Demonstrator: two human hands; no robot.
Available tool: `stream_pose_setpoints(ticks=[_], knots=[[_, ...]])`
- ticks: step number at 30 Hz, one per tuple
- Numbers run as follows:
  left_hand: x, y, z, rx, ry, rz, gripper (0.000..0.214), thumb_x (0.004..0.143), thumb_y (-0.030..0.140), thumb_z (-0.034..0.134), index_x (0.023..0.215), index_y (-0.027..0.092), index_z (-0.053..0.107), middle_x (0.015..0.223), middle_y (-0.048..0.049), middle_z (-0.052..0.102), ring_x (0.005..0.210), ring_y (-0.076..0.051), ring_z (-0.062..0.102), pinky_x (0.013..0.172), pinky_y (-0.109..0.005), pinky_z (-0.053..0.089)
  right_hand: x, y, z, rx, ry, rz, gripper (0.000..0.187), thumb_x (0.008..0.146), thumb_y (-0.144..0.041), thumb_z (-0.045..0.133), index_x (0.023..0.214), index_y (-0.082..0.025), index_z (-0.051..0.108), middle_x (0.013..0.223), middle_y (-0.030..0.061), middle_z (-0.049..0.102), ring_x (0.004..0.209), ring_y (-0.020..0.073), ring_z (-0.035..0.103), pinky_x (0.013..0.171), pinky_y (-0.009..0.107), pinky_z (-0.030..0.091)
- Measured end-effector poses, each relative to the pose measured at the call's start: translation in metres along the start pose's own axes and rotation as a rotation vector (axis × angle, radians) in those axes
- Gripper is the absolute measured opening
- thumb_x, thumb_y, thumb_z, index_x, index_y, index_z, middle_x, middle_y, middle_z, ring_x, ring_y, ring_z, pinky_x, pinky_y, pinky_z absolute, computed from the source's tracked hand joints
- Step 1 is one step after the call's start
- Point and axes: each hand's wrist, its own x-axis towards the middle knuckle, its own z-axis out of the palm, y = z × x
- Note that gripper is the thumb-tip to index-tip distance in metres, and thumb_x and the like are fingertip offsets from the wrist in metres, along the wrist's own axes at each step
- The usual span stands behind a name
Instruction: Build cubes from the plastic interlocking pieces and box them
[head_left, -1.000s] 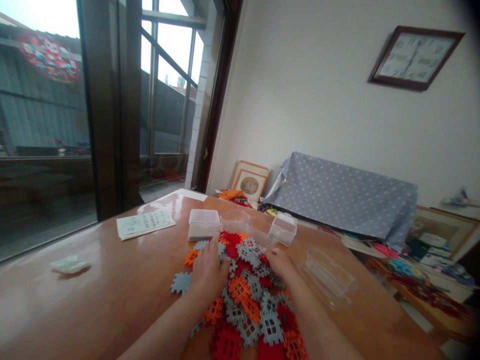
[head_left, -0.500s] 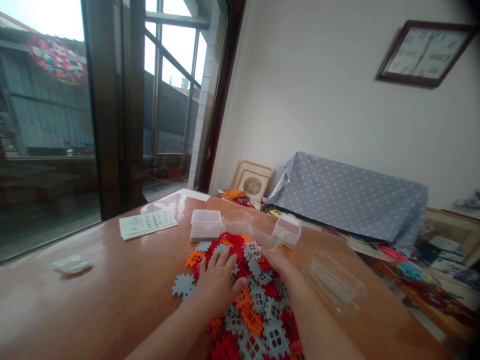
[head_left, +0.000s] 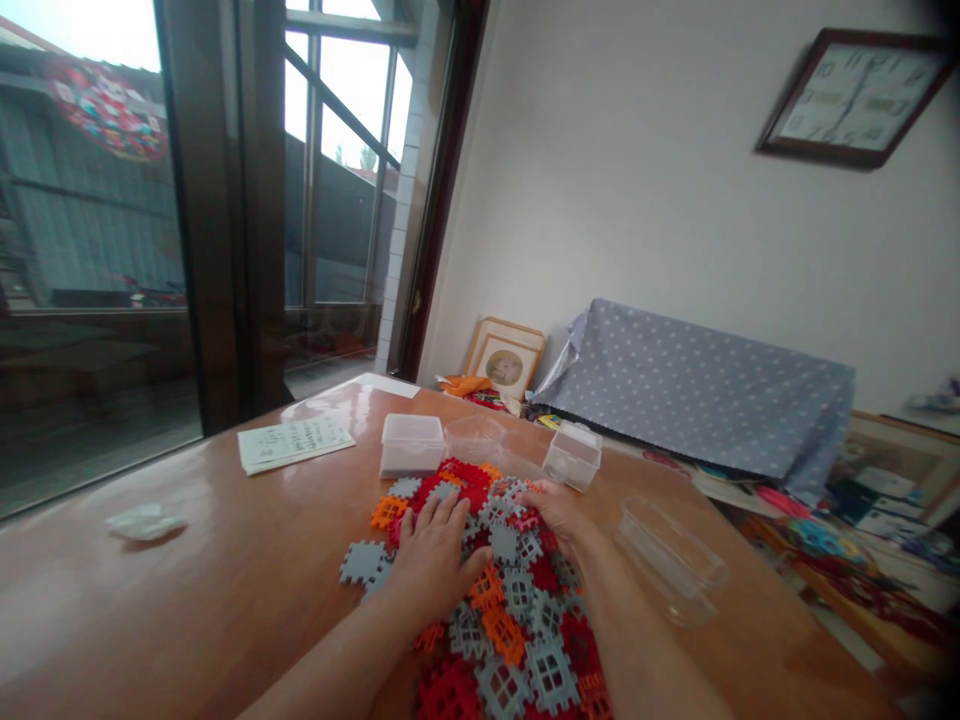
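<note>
A long heap of interlocking plastic building tiles (head_left: pixel 504 635), grey, red and orange with toothed edges, many with window-like openings, lies in front of me. My left hand (head_left: pixel 436 545) rests palm down on the heap's left side, fingers spread, holding nothing. On the upper right side my right hand (head_left: pixel 559 515) has its fingers bent together around tiles at the edge, closed on a tile partly covered by the fingers. Just left of my left hand lie a flat grey tile (head_left: pixel 363 562) and an orange window tile (head_left: pixel 388 511).
Behind the heap stand a lidded clear box (head_left: pixel 412 445), a faint clear container (head_left: pixel 476 437) and another small clear box (head_left: pixel 574 457). Clear plastic lids (head_left: pixel 671 555) lie at right. A handwritten paper (head_left: pixel 296 442) and a crumpled white wrapper (head_left: pixel 145 522) lie at left.
My right hand has drawn its fingers in at the heap's upper right edge, and tiles beside it have shifted. My left hand stays nearly in place.
</note>
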Motion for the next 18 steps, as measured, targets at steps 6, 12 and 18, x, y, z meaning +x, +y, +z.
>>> stream_pose_setpoints(ticks=[6, 12, 18], knots=[[0.004, -0.002, 0.003, -0.039, 0.057, -0.005, 0.059, 0.091, 0.056, 0.049, 0.143, 0.028, 0.049, 0.154, -0.0096, 0.045, 0.144, -0.037, 0.035, 0.115, -0.063, 0.022, -0.021, -0.027, 0.005, 0.043, 0.003, -0.141, 0.032, 0.072, -0.039, 0.073, 0.095, -0.018, 0.066, 0.084, 0.0018, 0.072, 0.074, 0.0185, 0.064, 0.068, 0.028, 0.049], [0.016, -0.012, 0.005, -0.176, 0.174, -0.004, 0.035, 0.097, 0.031, 0.04, 0.125, 0.02, 0.058, 0.13, -0.0112, 0.064, 0.123, -0.026, 0.056, 0.106, -0.044, 0.041, -0.061, -0.055, 0.017, 0.022, -0.118, -0.248, 0.043, 0.076, -0.053, 0.074, 0.103, -0.02, 0.07, 0.092, 0.0022, 0.072, 0.078, 0.0166, 0.061, 0.072, 0.028, 0.046], [0.022, -0.017, -0.001, -0.383, 0.257, -0.099, 0.03, 0.094, 0.022, 0.04, 0.115, 0.019, 0.061, 0.117, -0.0082, 0.069, 0.113, -0.02, 0.061, 0.1, -0.033, 0.044, -0.089, -0.046, -0.008, 0.04, 0.004, -0.117, 0.053, 0.083, -0.066, 0.059, 0.106, -0.019, 0.071, 0.095, 0.0053, 0.073, 0.083, 0.0194, 0.063, 0.069, 0.027, 0.046]])
